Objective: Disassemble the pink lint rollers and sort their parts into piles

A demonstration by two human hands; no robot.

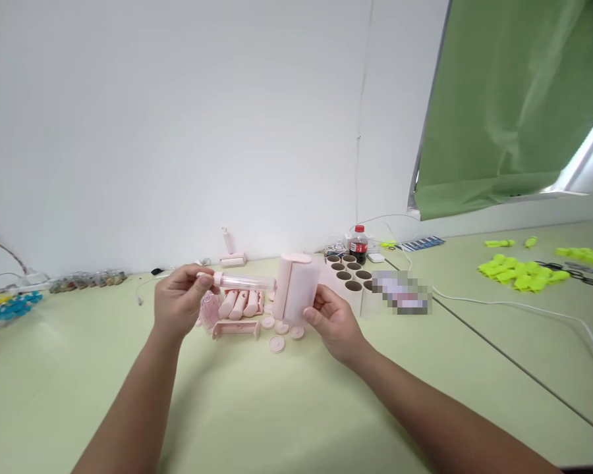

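My left hand (180, 299) pinches the pink end of a clear tube-shaped handle (247, 282), held nearly level above the table. My right hand (338, 324) grips a lint roller head (304, 293), a white sheet roll with a pink cover along its left side, held upright. The handle's far tip meets or overlaps the cover's left edge; whether it is joined there I cannot tell. Below and behind them lie several pink cylinders (238, 305), an empty pink roller cover (236, 329), several pink round caps (277, 343) and clear pinkish handle pieces (209, 311).
White sheet rolls with brown cores (354, 286) stand right of centre, near a cola bottle (358, 246) and a blurred-out item (402, 291). Neon yellow pieces (524, 273), scissors (580, 276) and a white cable (518, 308) lie right. Blue and yellow pieces (10, 306) are far left.
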